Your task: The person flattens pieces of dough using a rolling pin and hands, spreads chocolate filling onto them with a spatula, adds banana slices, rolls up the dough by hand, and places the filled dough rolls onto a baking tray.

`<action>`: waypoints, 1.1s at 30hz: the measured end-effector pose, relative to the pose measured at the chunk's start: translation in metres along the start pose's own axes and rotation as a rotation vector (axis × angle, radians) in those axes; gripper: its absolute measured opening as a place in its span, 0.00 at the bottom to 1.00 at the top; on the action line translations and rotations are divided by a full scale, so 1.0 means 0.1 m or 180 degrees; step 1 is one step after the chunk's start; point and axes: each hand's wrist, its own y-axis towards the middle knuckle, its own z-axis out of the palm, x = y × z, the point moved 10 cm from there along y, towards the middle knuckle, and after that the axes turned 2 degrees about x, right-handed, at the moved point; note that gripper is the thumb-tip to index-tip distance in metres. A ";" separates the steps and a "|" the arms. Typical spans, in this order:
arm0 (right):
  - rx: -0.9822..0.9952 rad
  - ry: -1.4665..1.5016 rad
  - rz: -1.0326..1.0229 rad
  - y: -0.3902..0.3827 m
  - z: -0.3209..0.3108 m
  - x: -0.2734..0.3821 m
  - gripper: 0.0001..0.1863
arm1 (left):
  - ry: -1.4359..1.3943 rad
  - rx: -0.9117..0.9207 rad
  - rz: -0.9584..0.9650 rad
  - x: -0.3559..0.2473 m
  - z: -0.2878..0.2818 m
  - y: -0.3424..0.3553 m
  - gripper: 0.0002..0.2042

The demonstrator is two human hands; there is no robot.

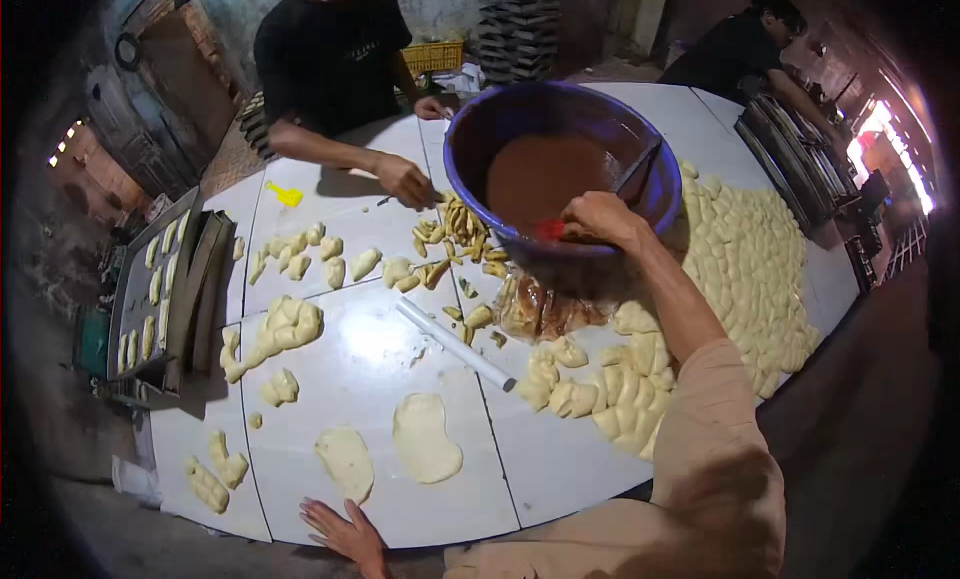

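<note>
My right hand (600, 219) reaches over the near rim of a large purple tub (462, 184) and grips a red tool (549, 229); its lower end is out of sight. Brown paste (545, 179) fills the tub's lower part, and a dark flat piece (637, 167) leans inside at the right. Fingers spread, my left hand (343, 532) lies at the table's near edge, holding nothing. Just beyond it are two flattened dough pieces, a small oval (345, 463) and a larger one (427, 439). Farther off, a white pipe-like rod (455, 345) rests slantwise on the tabletop.
Dough lumps (290, 324) dot the left side, and many dough pieces (750, 269) cover the right. Yellowish cut pieces (460, 224) lie beside the tub, near a co-worker's hand (405, 181). Trays stand at left (150, 299) and right (795, 164); another person (735, 49) leans in there.
</note>
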 end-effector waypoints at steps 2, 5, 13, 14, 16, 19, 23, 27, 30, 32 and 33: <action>0.0011 0.0197 -0.0021 -0.04 -0.07 0.00 0.18 | 0.0043 -0.0127 0.0079 -0.05 -0.07 -0.01 0.37; 0.0169 0.0495 0.0046 -0.04 -0.16 0.01 0.23 | 0.0219 0.0223 -0.0373 -0.02 -0.12 0.01 0.38; 0.0617 0.1631 0.0440 -0.23 -0.16 -0.20 0.25 | -0.0159 -0.0403 0.0330 0.00 -0.14 -0.12 0.42; 0.0579 0.1830 0.0451 -0.22 -0.16 -0.21 0.23 | -0.0174 -0.0476 0.0352 -0.01 -0.13 -0.13 0.42; 0.0538 0.2023 0.0462 -0.24 -0.17 -0.25 0.21 | -0.0199 -0.0462 0.0360 0.09 -0.01 -0.08 0.43; 0.0684 0.2191 0.0668 -0.31 -0.17 -0.23 0.21 | -0.0211 -0.0381 0.0281 0.07 -0.03 -0.06 0.43; 0.0909 0.1985 0.0674 -0.23 -0.10 -0.30 0.25 | -0.0450 -0.0347 0.0273 0.07 -0.08 -0.07 0.44; 0.0827 0.2166 0.0655 -0.21 0.01 -0.35 0.22 | -0.0727 -0.0163 0.0074 -0.04 -0.28 -0.16 0.44; 0.0794 0.2162 0.0713 -0.26 -0.10 -0.26 0.23 | -0.0791 -0.0670 -0.0286 0.13 -0.27 -0.21 0.43; 0.0917 0.2009 0.0909 -0.24 -0.02 -0.34 0.24 | -0.0952 -0.1036 -0.0602 0.35 -0.30 -0.27 0.44; 0.0894 0.1981 0.0907 -0.22 0.02 -0.40 0.24 | -0.0904 -0.1289 -0.1020 0.56 -0.16 -0.24 0.43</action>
